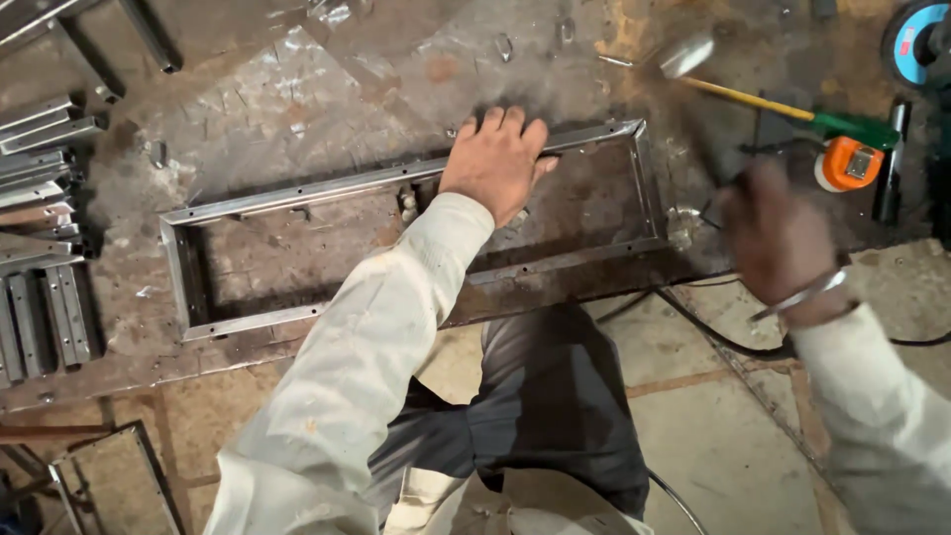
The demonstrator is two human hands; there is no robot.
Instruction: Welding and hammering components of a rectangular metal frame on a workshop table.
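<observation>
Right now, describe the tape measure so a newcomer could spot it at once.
Start at the long rectangular steel frame lying on the rusty work plate, which the left hand presses down. Go past the frame's right end, beyond the blurred right hand, to the hammer with the yellow-and-green handle. The tape measure lies just under the green grip: small, round, the only orange thing there.

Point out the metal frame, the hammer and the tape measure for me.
metal frame [297, 194]: head view, bare far rail left of the hand.
hammer [687, 54]: head view, blurred steel head.
tape measure [849, 163]: head view, orange case.
</observation>
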